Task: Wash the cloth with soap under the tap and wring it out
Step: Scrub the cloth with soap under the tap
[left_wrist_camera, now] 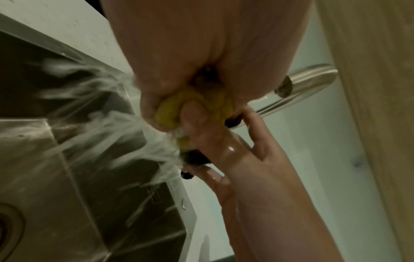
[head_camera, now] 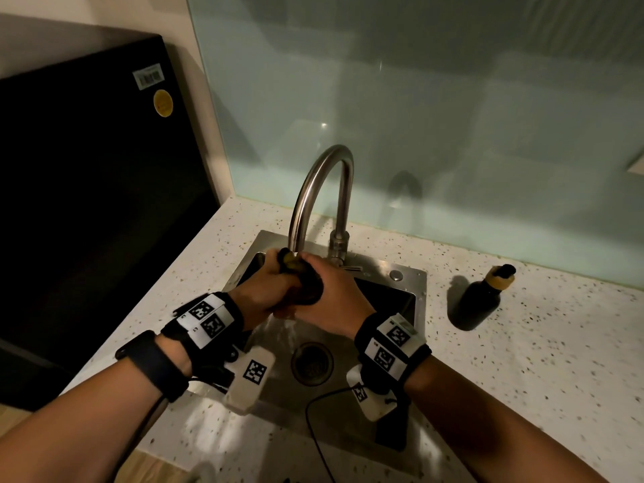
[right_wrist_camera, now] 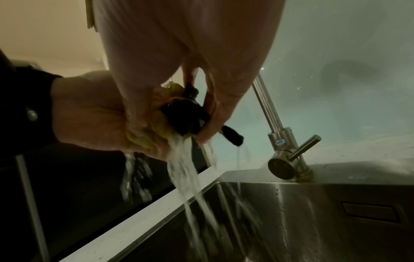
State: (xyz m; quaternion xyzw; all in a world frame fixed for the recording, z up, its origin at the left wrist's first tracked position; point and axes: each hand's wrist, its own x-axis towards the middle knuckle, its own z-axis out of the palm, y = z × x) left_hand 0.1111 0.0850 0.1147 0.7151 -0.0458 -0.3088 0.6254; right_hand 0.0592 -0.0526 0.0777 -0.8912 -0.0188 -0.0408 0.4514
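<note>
A bunched yellow and black cloth is squeezed between both hands right under the spout of the steel tap, over the sink. My left hand grips its left part, fingers curled round the yellow folds. Beside it, my right hand grips the right part, with the black fabric bulging between its fingers. Water streams down from the cloth into the basin.
A dark bottle with a yellowish collar stands on the speckled counter right of the sink. A black appliance fills the left side. The drain lies below the hands. The tap lever sticks out near my right hand.
</note>
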